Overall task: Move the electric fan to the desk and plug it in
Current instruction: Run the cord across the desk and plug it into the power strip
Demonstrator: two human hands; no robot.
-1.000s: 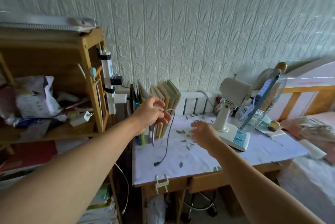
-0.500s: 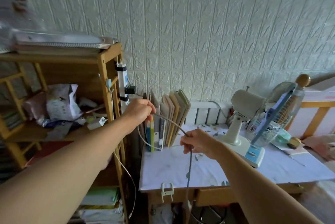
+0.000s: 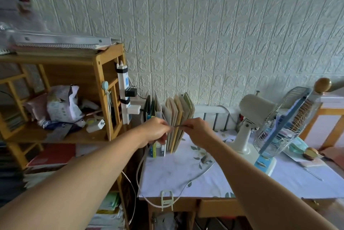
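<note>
The white electric fan with blue blades and a wire cage (image 3: pixel 268 129) stands upright on the right half of the bench (image 3: pixel 186 179), a wooden one covered by a pale leaf-printed cloth, its cage facing right toward the wooden bed frame (image 3: pixel 333 123) and its cream motor housing pointing back to the left; its long axis runs straight up from a white base with a blue control panel that sits close to the front edge of the cloth. The fan's grey-white power cord (image 3: pixel 188 181) trails from behind the right forearm across the cloth, dips over the front edge of the bench beside a small white clip (image 3: pixel 167 200), and loops up along the left edge toward the hands. The left hand (image 3: pixel 155 131) and right hand (image 3: pixel 200 131) meet in front of a row of upright books (image 3: pixel 175 120), both pinched closed on a short taut stretch of the cord between them. Just left of the bench, a white power strip (image 3: pixel 124 97) is strapped upright to the side of a wooden shelf unit (image 3: pixel 100 73), with a black plug and a white adapter in it. The middle of the cloth between books and fan lies open, and a gold-lidded jar (image 3: pixel 310 153) sits near the right end
</note>
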